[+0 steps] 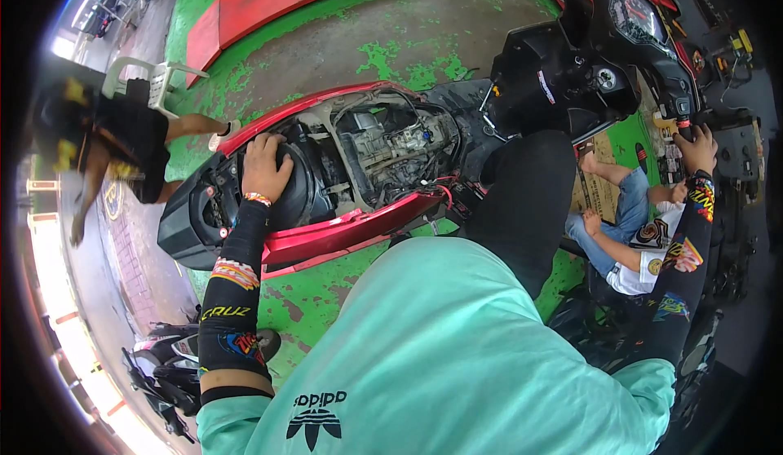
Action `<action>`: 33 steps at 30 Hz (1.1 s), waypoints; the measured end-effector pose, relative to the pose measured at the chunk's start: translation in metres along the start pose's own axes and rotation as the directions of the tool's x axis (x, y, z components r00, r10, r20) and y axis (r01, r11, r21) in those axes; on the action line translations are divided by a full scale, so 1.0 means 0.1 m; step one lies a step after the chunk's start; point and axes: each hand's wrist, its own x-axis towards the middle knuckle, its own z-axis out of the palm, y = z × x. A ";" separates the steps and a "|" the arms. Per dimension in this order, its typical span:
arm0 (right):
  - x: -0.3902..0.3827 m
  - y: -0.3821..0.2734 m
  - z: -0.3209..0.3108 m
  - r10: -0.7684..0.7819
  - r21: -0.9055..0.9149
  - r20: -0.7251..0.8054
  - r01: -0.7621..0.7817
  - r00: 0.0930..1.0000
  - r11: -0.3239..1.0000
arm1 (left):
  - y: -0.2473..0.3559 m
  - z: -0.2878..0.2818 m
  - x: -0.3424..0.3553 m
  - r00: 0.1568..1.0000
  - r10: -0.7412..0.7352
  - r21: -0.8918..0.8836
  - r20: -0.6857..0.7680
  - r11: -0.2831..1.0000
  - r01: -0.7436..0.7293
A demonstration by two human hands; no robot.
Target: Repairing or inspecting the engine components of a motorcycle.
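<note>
A red scooter [347, 232] lies across the view with its seat off, and its engine [412, 139] shows in the opened middle of the body. At the rear, my left hand [265, 165] rests with fingers spread on the rim of a black round well [303, 184]. Far to the right, my right hand [697, 147] is wrapped round the end of the handlebar grip [683, 119]. The black front panel [542, 80] stands between my leg and the dashboard [636, 16]. Part of the right-hand fingers is hidden.
A person in jeans [630, 204] sits on the floor close under my right arm. Another person in black [122, 133] is beside the scooter's tail, near a white plastic chair [155, 80]. A red ramp [269, 6] lies beyond; a parked motorcycle [167, 361] stands lower left.
</note>
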 end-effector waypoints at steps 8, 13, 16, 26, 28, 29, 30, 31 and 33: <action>0.12 0.10 0.24 0.080 0.563 0.493 -0.388 0.866 0.730 | 0.10 -0.03 0.06 1.000 -0.003 0.020 0.004 1.000 0.003; 0.00 -0.02 0.09 0.007 0.088 0.140 -0.020 0.990 0.996 | 0.15 -0.04 0.12 0.999 -0.009 0.012 0.035 1.000 0.009; 0.03 -0.06 0.09 0.068 0.105 0.233 -0.094 0.970 0.990 | 0.18 -0.05 0.15 0.998 -0.030 0.016 0.050 0.999 0.029; 0.00 -0.08 0.15 0.120 0.256 0.382 -0.230 0.916 0.939 | 0.20 -0.08 0.19 0.996 -0.041 -0.007 0.074 0.999 0.042; -0.09 -0.21 0.10 0.263 0.015 0.286 -0.279 0.921 0.960 | 0.19 -0.08 0.19 0.996 -0.054 -0.003 0.076 0.999 0.054; -0.11 -0.27 0.07 0.296 -0.002 0.332 -0.313 0.896 0.950 | 0.19 -0.08 0.18 0.996 -0.049 -0.016 0.073 0.999 0.051; -0.14 -0.34 0.07 0.310 0.001 0.263 -0.322 0.914 0.947 | 0.18 -0.08 0.17 0.995 -0.066 -0.008 0.070 0.998 0.067; -0.14 -0.37 0.05 0.326 0.006 0.191 -0.333 0.926 0.943 | 0.18 -0.08 0.17 0.996 -0.060 -0.007 0.064 0.998 0.061; -0.15 -0.34 0.00 0.314 0.031 0.199 -0.326 0.928 0.945 | 0.17 -0.09 0.16 0.997 -0.050 -0.011 0.055 0.999 0.050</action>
